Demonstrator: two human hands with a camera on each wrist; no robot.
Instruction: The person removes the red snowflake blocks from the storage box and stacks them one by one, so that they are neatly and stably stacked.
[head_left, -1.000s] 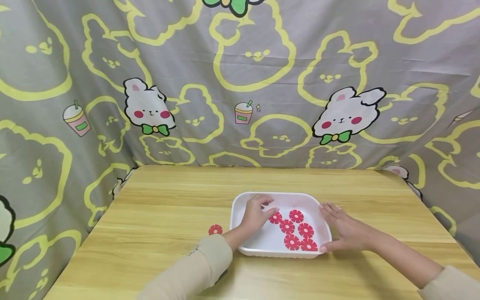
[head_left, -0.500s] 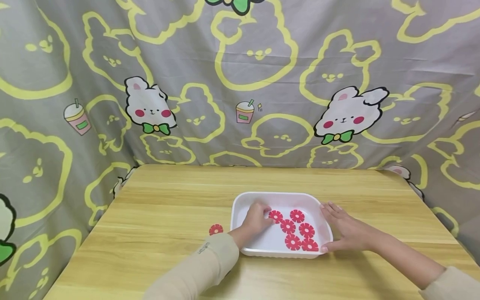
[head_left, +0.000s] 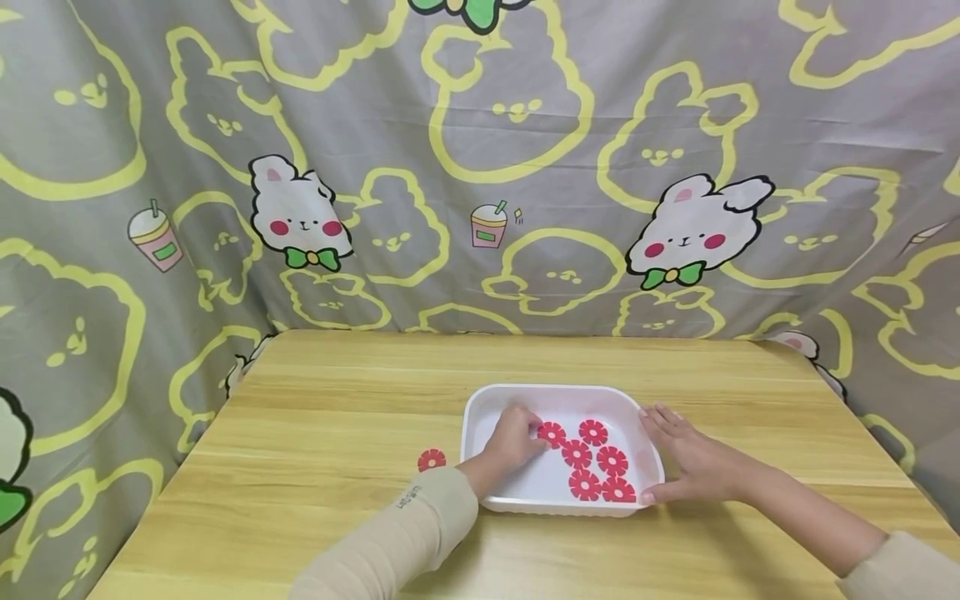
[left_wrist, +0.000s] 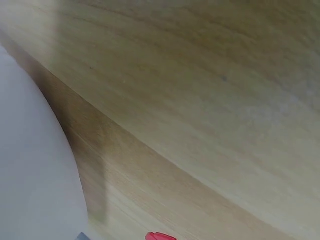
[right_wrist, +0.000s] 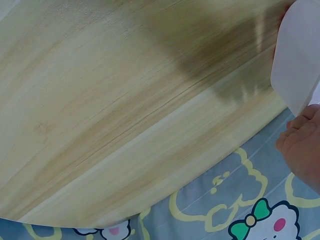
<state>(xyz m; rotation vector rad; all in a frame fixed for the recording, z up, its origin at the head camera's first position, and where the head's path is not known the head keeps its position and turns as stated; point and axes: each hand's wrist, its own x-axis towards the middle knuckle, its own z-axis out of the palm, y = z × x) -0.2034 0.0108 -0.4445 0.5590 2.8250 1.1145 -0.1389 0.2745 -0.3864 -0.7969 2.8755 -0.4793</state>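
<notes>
A white tray on the table contains several red notched flower-shaped discs. Inside its left half, my left hand reaches down with curled fingers and thumb, pinching the edge of the leftmost red flower-shaped disc. Part of that edge is covered by the fingertips. My right hand rests along the tray's right side, fingers extended at the rim and thumb at the front corner. The right wrist view shows the right hand against the white tray.
One more red disc lies on the wooden table, left of the tray. In the left wrist view a red piece shows at the bottom edge. A grey patterned curtain surrounds the table's back and sides.
My left hand has lowered into the tray, and its fingers have curled in at the leftmost disc. The right hand has stayed at the tray's right side.
</notes>
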